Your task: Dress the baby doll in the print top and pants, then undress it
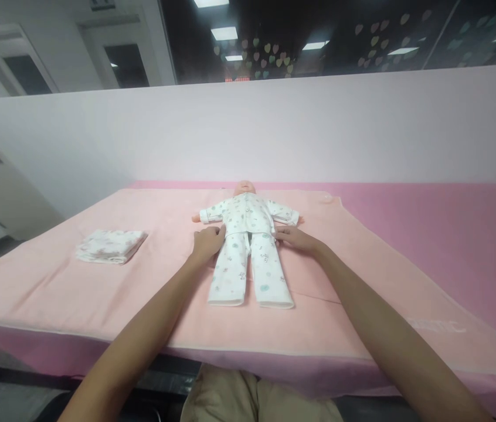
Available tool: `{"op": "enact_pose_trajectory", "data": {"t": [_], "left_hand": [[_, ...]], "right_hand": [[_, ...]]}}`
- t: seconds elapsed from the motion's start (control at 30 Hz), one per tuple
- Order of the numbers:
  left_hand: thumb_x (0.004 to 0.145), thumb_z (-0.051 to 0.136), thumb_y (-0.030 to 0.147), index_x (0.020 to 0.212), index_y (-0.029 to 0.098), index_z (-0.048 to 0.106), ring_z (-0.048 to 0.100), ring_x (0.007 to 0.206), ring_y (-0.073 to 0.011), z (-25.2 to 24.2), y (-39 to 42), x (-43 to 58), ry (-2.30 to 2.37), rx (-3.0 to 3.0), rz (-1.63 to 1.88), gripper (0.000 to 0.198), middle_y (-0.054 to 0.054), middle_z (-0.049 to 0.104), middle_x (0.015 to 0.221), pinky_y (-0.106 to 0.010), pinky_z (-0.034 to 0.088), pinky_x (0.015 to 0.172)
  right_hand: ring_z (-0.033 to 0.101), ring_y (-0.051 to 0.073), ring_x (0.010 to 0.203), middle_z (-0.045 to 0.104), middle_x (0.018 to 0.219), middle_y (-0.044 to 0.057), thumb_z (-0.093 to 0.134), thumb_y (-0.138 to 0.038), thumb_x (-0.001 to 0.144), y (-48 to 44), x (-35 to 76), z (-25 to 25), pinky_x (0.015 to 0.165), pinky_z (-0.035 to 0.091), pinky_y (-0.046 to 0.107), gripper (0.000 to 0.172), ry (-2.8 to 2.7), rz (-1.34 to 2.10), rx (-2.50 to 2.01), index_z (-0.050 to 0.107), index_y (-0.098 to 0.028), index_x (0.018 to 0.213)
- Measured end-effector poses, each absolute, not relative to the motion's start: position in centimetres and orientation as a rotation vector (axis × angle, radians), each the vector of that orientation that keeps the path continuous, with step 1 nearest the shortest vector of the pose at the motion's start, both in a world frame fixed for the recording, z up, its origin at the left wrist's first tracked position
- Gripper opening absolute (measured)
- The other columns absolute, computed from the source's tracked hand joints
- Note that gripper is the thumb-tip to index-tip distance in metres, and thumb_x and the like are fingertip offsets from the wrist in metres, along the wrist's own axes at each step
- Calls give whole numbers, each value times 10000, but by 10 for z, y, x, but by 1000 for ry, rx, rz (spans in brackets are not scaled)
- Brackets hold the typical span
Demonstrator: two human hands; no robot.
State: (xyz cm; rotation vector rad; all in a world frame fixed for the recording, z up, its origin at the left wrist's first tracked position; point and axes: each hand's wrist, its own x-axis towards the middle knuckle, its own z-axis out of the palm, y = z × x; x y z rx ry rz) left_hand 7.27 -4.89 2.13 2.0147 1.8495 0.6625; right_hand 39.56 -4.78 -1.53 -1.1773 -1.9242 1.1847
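A doll (245, 187) lies on its back, arms spread, in a white patterned shirt (248, 212) and matching trousers (231, 266). The trouser legs point toward me. At the left side of the waist is my left hand (207, 242), its fingers closed on the trousers' edge. Opposite it, my right hand (296, 239) has its fingers together at the waist, pinching the trousers near the shirt's hem. The fingertips of both hands are partly hidden by the cloth.
A folded white patterned cloth (111, 245) rests to the left on the light pink towel (160, 211). The towel covers much of a darker pink surface (428, 223). Behind stands a low white wall (318, 129) with dark glass above it.
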Motion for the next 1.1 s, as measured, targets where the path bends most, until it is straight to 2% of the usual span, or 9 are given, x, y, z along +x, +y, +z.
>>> {"op": "enact_pose_trajectory", "data": {"t": [0.3, 0.6, 0.77, 0.9, 1.1], "left_hand": [[1050, 292, 585, 595, 244, 454, 635, 826, -340, 25, -50, 74, 1853, 2045, 614, 591, -90, 708, 707, -471, 397, 980], [1028, 320, 657, 612, 249, 491, 652, 931, -389, 22, -51, 72, 1826, 1986, 661, 607, -97, 694, 689, -468, 420, 938], [999, 406, 665, 585, 243, 420, 647, 785, -343, 20, -45, 68, 1839, 1985, 684, 593, -74, 649, 637, -447, 433, 896], [986, 449, 641, 580, 241, 405, 639, 774, -330, 17, -41, 65, 1854, 2008, 724, 571, -63, 622, 623, -412, 429, 844], [982, 459, 585, 574, 242, 386, 630, 754, -298, 12, -36, 62, 1838, 2044, 730, 538, -61, 609, 624, -363, 389, 702]], "right_hand": [[534, 158, 819, 627, 867, 54, 640, -703, 907, -45, 399, -16, 835, 414, 302, 563, -1942, 1194, -1201, 629, -145, 838], [555, 165, 823, 648, 863, 56, 605, -747, 906, -45, 399, -14, 842, 428, 297, 608, -1962, 1202, -1222, 626, -144, 829], [591, 184, 858, 677, 886, 69, 595, -714, 924, -48, 398, -10, 873, 449, 311, 580, -1968, 1229, -1198, 661, -143, 854], [610, 181, 877, 687, 908, 68, 579, -676, 953, -50, 395, -11, 896, 461, 309, 544, -1940, 1208, -1204, 677, -147, 873], [579, 168, 772, 675, 842, 68, 460, -787, 962, -44, 388, -21, 816, 472, 307, 667, -1811, 1062, -1320, 643, -154, 858]]}}
